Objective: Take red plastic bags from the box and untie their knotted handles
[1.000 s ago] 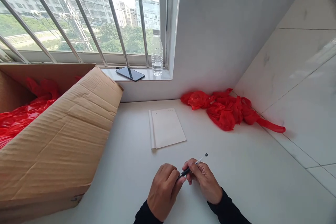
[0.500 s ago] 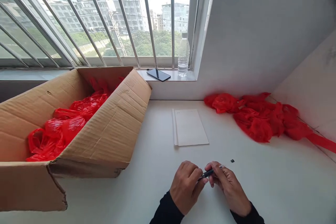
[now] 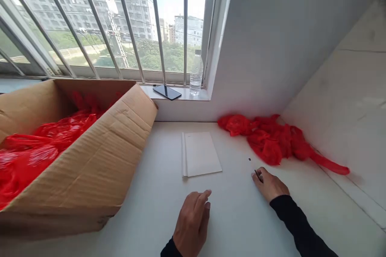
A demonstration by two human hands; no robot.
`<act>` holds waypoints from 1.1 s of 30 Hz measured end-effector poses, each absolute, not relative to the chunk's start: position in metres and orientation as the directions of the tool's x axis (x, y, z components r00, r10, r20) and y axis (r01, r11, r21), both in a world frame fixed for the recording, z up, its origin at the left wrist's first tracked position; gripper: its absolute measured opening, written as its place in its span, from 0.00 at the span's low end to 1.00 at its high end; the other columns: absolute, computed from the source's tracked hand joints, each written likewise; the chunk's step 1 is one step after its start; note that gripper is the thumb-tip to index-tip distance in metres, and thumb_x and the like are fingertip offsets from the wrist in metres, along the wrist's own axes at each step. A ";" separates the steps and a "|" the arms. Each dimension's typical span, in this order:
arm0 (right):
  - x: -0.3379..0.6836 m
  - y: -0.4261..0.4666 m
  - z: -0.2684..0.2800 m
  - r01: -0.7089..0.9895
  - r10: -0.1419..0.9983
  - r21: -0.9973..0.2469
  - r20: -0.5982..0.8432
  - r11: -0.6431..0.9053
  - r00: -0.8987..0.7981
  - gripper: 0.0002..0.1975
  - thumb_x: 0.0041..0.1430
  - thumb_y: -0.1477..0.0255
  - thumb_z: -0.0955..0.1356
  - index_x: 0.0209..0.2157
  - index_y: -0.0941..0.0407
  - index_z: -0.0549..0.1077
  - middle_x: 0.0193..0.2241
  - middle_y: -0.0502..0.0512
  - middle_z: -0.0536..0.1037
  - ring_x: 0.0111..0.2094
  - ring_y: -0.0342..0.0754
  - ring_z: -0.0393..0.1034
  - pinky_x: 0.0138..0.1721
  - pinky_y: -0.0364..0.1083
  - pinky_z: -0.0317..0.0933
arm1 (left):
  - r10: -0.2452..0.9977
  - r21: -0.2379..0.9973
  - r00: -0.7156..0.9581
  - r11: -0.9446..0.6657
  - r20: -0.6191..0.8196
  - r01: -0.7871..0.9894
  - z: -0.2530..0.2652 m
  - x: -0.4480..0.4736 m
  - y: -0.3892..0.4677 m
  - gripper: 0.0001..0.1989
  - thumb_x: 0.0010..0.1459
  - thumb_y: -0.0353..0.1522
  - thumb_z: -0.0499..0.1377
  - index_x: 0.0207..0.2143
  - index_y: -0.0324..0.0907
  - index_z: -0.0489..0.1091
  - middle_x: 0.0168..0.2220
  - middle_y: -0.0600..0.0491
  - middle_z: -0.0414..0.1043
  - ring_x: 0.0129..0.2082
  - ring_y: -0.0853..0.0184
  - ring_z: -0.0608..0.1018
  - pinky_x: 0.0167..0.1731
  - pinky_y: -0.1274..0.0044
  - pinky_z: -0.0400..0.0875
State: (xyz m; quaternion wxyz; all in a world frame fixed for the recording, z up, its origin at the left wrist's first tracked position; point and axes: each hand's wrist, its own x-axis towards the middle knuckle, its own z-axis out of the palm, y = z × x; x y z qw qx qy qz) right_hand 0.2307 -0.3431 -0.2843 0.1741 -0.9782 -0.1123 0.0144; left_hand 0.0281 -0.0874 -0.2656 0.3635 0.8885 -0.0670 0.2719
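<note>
My right hand (image 3: pixel 270 184) is closed on a dark pen (image 3: pixel 258 176), of which only a short thin length shows at the fingertips; the rest is hidden by the fingers. It hovers low over or rests on the white tabletop, and I cannot tell which. Just beyond it lies a small black piece (image 3: pixel 249 159), too small to name. My left hand (image 3: pixel 193 221) holds nothing, its fingers stretched out and slightly apart. A pale, flat booklet or folded sheet (image 3: pixel 202 154) lies on the table beyond my left hand, touched by neither hand.
On the left stands an open cardboard box (image 3: pixel 90 160) with red plastic bags (image 3: pixel 48 140) inside. A heap of red cloth or mesh (image 3: pixel 268 140) lies along the wall at the right. A phone (image 3: pixel 167 92) and a water bottle (image 3: pixel 196 74) are on the windowsill behind.
My hands have come apart. The right one has moved right and forward with the pen; the left has let go of it and opened. The view has shifted right.
</note>
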 end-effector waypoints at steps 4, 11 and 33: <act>0.261 -0.342 -0.268 0.213 0.187 -0.241 0.126 -0.947 0.974 0.12 0.63 0.62 0.65 0.41 0.57 0.70 0.37 0.62 0.77 0.42 0.61 0.72 0.38 0.53 0.63 | 0.045 0.572 0.809 -0.730 0.586 -0.374 -0.273 0.037 -0.081 0.24 0.65 0.22 0.51 0.61 0.43 0.58 0.37 0.48 0.71 0.37 0.62 0.74 0.36 0.69 0.74; 0.345 -0.266 -0.230 0.242 0.177 -0.191 0.302 -0.951 0.937 0.20 0.64 0.67 0.69 0.55 0.57 0.66 0.51 0.59 0.70 0.52 0.57 0.65 0.52 0.58 0.61 | 0.072 0.531 0.809 -0.788 0.583 -0.311 -0.281 0.039 -0.076 0.24 0.66 0.23 0.51 0.63 0.43 0.56 0.38 0.49 0.72 0.39 0.63 0.76 0.38 0.72 0.75; 0.168 -0.267 -0.156 0.809 0.737 -0.319 0.341 -0.493 0.584 0.11 0.59 0.78 0.64 0.44 0.54 0.67 0.37 0.51 0.72 0.39 0.51 0.65 0.42 0.49 0.61 | 0.412 0.713 0.719 -0.682 0.559 -0.163 -0.167 0.039 -0.091 0.16 0.65 0.30 0.56 0.55 0.48 0.66 0.50 0.50 0.70 0.52 0.61 0.71 0.53 0.67 0.67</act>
